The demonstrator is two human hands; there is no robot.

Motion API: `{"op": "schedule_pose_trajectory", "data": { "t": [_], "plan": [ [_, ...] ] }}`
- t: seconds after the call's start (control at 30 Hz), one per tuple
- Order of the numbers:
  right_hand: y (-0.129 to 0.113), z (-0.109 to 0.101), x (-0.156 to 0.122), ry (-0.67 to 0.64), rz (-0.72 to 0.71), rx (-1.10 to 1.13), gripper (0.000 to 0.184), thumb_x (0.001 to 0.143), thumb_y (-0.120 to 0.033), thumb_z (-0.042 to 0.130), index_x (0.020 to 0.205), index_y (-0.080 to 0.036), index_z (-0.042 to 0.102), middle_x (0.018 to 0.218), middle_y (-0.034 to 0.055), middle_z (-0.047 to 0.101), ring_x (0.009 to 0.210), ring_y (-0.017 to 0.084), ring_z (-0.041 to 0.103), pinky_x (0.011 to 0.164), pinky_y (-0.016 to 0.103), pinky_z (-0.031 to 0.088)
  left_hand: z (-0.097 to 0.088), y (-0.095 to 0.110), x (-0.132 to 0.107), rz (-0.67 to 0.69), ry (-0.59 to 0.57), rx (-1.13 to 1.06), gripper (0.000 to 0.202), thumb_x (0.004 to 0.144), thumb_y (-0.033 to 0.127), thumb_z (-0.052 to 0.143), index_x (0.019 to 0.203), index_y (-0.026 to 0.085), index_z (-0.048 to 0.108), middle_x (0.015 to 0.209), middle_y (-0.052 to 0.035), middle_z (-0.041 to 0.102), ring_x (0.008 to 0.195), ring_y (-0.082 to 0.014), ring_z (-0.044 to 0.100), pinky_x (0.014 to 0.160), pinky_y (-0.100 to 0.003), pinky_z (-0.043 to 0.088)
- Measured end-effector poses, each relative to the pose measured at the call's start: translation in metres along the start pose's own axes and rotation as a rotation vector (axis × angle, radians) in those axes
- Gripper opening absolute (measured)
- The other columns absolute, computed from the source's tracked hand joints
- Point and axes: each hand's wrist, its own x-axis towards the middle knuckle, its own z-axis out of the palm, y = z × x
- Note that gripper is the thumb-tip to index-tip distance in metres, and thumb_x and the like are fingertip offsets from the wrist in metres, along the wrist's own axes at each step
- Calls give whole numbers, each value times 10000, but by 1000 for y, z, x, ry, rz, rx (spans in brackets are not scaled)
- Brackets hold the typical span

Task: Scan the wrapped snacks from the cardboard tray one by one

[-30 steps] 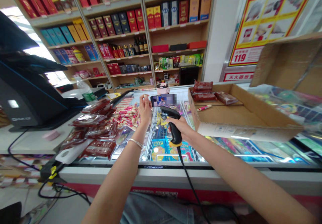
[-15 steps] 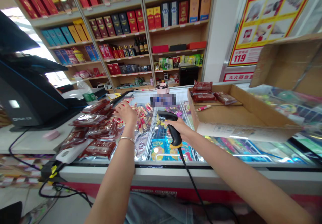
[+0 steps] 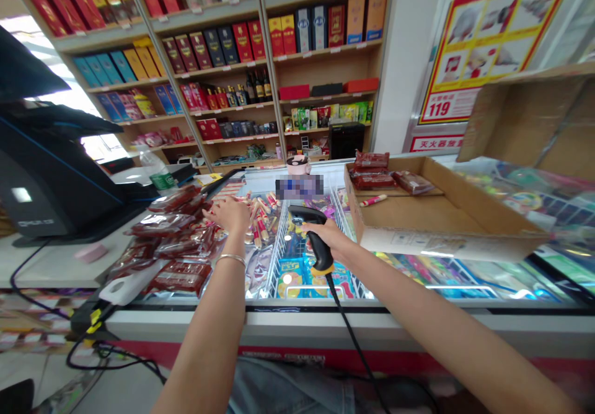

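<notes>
My right hand (image 3: 328, 237) is wrapped round the handle of a black barcode scanner (image 3: 320, 246), whose head points left over the glass-topped freezer. A cable hangs from the handle toward me. My left hand (image 3: 231, 214), with fingers spread, hovers over or touches the near side of many small red-and-cream wrapped sticks (image 3: 261, 219); contact cannot be made out. Just left of it lies a heap of dark red-brown vacuum packs (image 3: 183, 240), piled on the freezer's left end.
An open cardboard box (image 3: 446, 234) stands on the right, holding several red-brown packs (image 3: 372, 169) and one loose stick (image 3: 373, 200). At left are a dark till machine (image 3: 51, 178), a plastic bottle (image 3: 158, 169) and a white power strip (image 3: 127, 284). A pink cup (image 3: 297, 166) stands at the back.
My left hand has shifted slightly left and down, closer to the heap of packs. My right hand still holds the scanner in about the same place.
</notes>
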Motion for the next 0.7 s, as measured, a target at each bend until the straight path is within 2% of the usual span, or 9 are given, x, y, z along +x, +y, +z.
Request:
{"op": "schedule_pose_trajectory", "data": {
  "t": [0.1, 0.2, 0.27, 0.37, 0.47, 0.53, 0.6, 0.7],
  "plan": [
    [-24, 3, -21, -33, -133, 39, 274, 679, -182, 663, 907, -155, 512, 504, -43, 511, 398, 103, 514, 396, 206, 454, 0, -1, 4, 3, -26, -10, 291, 799, 298, 398, 861, 174, 654, 966, -181, 644, 1116, -376, 467, 939, -664, 208],
    [-66, -17, -55, -46, -309, 80, 311, 676, -172, 684, 946, -152, 531, 604, -16, 562, 434, 83, 528, 403, 177, 447, -2, 2, 6, 27, -19, 19, 307, 817, 285, 379, 901, 170, 651, 994, -170, 639, 1094, -352, 492, 968, -615, 216],
    [-97, -49, -74, 57, -376, 70, 235, 686, -147, 679, 885, -129, 555, 589, 1, 556, 431, 81, 516, 399, 180, 445, -5, 9, 3, 53, 32, 33, 334, 830, 257, 349, 961, 150, 636, 1048, -179, 621, 1090, -340, 494, 976, -567, 243],
    [-132, -120, -89, 292, -453, 24, 71, 743, -131, 639, 763, -105, 575, 564, 26, 554, 441, 77, 518, 424, 183, 441, -8, 29, -8, 140, 78, 18, 345, 821, 230, 352, 1026, 114, 604, 1083, -199, 592, 1082, -338, 483, 956, -500, 298],
    [-146, -197, -87, 619, -414, -54, 68, 753, -99, 639, 714, -79, 588, 544, 59, 562, 432, 86, 528, 460, 224, 426, -8, 69, -28, 362, 14, -84, 330, 794, 197, 396, 1066, 126, 569, 1096, -182, 572, 1077, -326, 477, 937, -462, 330],
    [-146, -240, -84, 721, -337, -29, 126, 784, -122, 624, 679, -62, 589, 569, 82, 572, 444, 72, 533, 493, 243, 408, -6, 108, -46, 579, -86, -202, 325, 785, 153, 398, 1072, 145, 552, 1091, -163, 572, 1071, -304, 485, 926, -439, 353],
    [-141, -269, -83, 747, -212, 48, 222, 818, -163, 593, 626, -53, 576, 565, 82, 553, 458, 68, 541, 502, 251, 381, -1, 152, -66, 802, -233, -309, 327, 777, 99, 386, 1056, 155, 548, 1054, -145, 590, 1045, -276, 512, 907, -406, 382],
    [-131, -286, -87, 743, -121, 144, 307, 852, -197, 553, 580, -55, 556, 540, 67, 516, 461, 70, 538, 488, 243, 349, 12, 213, -99, 1014, -428, -285, 321, 816, 76, 357, 1063, 142, 551, 1031, -140, 617, 1000, -237, 563, 885, -358, 405]
  ]
}}
